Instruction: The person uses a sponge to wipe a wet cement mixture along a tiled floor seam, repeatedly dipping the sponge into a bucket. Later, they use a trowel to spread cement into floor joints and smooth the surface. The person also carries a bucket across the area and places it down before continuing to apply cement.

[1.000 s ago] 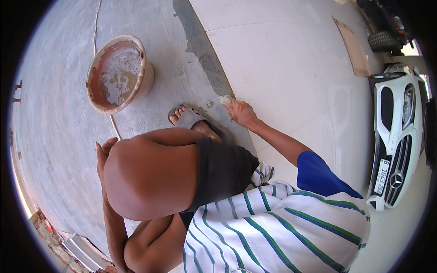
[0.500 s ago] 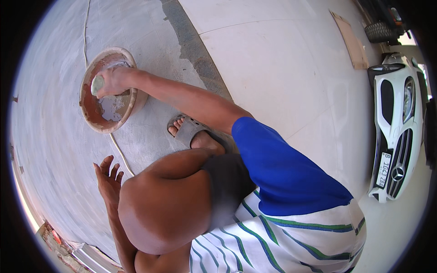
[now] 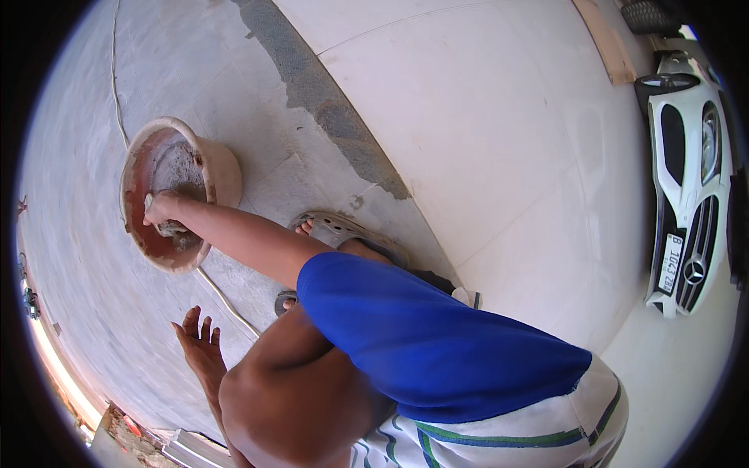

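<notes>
Inside the round, mud-streaked tub (image 3: 225,175): right hand (image 3: 166,207), arm stretched across the body, fingers curled closed around a pale wad (image 3: 148,201). Only a sliver of the wad shows past the fingers; sponge or cloth, cannot tell. Tub stands on the grey floor (image 3: 257,148), with greyish, wet-looking contents (image 3: 178,168) below and beside the hand.

Change noted: one second ago the same hand held the wad down at the edge of the pale tiles (image 3: 484,117), next to the rough dark strip (image 3: 335,113); half a second ago it was already over the tub. Now it sits nearer the tub's lower rim, as seen in this view — work has shifted from the tile edge to the tub. Whether the wad is touching the liquid: not clear, fingers block it.

Left hand (image 3: 201,349): empty, fingers spread and slightly bent, held in the air beyond the bent knee (image 3: 273,390). It touches nothing visible.

Surroundings: light cord (image 3: 226,303) running along the floor past the tub; grey sandal (image 3: 343,230) between tub and tiles; white car (image 3: 675,175) at far right, well apart.
</notes>
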`<action>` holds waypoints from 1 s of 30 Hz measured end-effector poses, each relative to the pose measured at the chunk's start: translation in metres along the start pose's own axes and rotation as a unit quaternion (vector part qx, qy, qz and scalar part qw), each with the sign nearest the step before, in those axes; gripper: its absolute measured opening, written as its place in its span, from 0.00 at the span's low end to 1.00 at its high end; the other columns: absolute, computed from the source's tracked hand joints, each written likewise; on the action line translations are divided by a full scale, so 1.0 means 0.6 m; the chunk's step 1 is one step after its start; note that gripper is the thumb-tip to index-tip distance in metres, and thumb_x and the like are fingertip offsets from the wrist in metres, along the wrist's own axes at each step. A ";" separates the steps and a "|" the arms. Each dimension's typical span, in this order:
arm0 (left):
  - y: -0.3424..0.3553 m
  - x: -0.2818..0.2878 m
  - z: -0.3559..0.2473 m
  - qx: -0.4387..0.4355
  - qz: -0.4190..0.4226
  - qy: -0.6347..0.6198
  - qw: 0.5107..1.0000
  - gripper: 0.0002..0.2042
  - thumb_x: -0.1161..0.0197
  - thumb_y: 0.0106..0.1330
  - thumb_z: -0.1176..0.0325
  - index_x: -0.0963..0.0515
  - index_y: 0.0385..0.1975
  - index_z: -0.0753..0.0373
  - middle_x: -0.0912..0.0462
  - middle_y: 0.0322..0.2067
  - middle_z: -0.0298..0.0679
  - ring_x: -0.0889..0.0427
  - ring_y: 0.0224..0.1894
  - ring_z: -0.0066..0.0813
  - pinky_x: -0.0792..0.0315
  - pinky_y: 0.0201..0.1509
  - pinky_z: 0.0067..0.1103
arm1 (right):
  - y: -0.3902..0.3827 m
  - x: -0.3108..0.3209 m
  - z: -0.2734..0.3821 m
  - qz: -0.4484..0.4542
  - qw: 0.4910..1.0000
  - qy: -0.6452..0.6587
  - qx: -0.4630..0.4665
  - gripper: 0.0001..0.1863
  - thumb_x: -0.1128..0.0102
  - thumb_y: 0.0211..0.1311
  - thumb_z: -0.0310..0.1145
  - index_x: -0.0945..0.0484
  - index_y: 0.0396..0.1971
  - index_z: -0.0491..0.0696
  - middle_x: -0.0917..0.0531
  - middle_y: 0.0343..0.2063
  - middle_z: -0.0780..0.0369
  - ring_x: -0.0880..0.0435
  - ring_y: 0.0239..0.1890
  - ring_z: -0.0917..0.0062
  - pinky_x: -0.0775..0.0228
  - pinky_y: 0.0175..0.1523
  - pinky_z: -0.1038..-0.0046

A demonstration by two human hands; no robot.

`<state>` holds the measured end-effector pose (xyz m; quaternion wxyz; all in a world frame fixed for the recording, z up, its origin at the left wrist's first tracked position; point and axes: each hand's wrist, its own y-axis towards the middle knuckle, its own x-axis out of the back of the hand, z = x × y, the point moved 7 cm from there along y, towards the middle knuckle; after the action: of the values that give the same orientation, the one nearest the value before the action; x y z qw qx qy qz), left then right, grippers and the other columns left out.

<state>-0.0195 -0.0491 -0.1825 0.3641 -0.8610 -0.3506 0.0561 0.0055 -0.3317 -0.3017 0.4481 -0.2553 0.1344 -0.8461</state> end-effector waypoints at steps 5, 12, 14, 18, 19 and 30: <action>-0.021 0.018 -0.004 -0.015 -0.003 -0.017 1.000 0.25 0.56 0.69 0.42 0.29 0.48 0.58 0.27 0.49 0.32 0.31 0.43 0.23 0.36 0.46 0.22 | -0.109 0.029 0.128 -0.095 0.977 -0.095 0.163 0.20 0.54 0.64 0.38 0.26 0.53 0.47 0.26 0.50 0.44 0.25 0.52 0.51 0.30 0.52 0.58; -0.033 0.008 -0.024 -0.038 -0.001 -0.013 0.999 0.24 0.55 0.69 0.43 0.28 0.47 0.59 0.26 0.48 0.33 0.29 0.42 0.22 0.34 0.45 0.21 | -0.112 0.044 0.183 -0.117 0.953 -0.245 0.133 0.24 0.52 0.63 0.43 0.28 0.53 0.43 0.28 0.55 0.48 0.26 0.54 0.57 0.32 0.53 0.56; -0.038 0.016 -0.023 -0.042 -0.004 -0.016 0.999 0.24 0.55 0.69 0.43 0.28 0.47 0.59 0.26 0.48 0.33 0.29 0.42 0.22 0.34 0.45 0.21 | -0.125 0.051 0.166 -0.185 0.980 -0.004 0.070 0.25 0.49 0.61 0.46 0.25 0.49 0.41 0.26 0.53 0.48 0.26 0.55 0.59 0.32 0.54 0.57; -0.031 0.004 -0.027 -0.043 0.016 -0.015 0.999 0.24 0.56 0.69 0.43 0.28 0.48 0.59 0.27 0.47 0.33 0.29 0.42 0.22 0.34 0.45 0.21 | -0.079 0.050 0.154 -0.077 0.977 -0.100 0.171 0.34 0.44 0.55 0.54 0.28 0.52 0.40 0.28 0.54 0.46 0.27 0.56 0.58 0.32 0.56 0.63; -0.029 0.003 -0.025 -0.042 0.018 -0.015 0.999 0.24 0.56 0.69 0.43 0.28 0.48 0.59 0.27 0.48 0.33 0.29 0.42 0.22 0.34 0.45 0.22 | -0.071 0.052 0.152 -0.016 0.972 -0.121 0.203 0.36 0.44 0.55 0.55 0.30 0.54 0.40 0.29 0.55 0.45 0.27 0.56 0.57 0.32 0.56 0.63; -0.030 0.013 -0.014 -0.038 0.015 -0.009 0.999 0.25 0.56 0.69 0.42 0.29 0.48 0.58 0.27 0.48 0.32 0.29 0.43 0.22 0.35 0.46 0.22 | -0.128 0.054 0.154 -0.163 0.930 -0.286 0.166 0.33 0.52 0.58 0.53 0.26 0.47 0.35 0.25 0.49 0.43 0.21 0.49 0.60 0.25 0.46 0.64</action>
<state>-0.0209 -0.0405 -0.1630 0.3272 -0.8790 -0.3425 0.0557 -0.0118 -0.3154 -0.1798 0.3599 -0.4265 -0.1853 -0.8089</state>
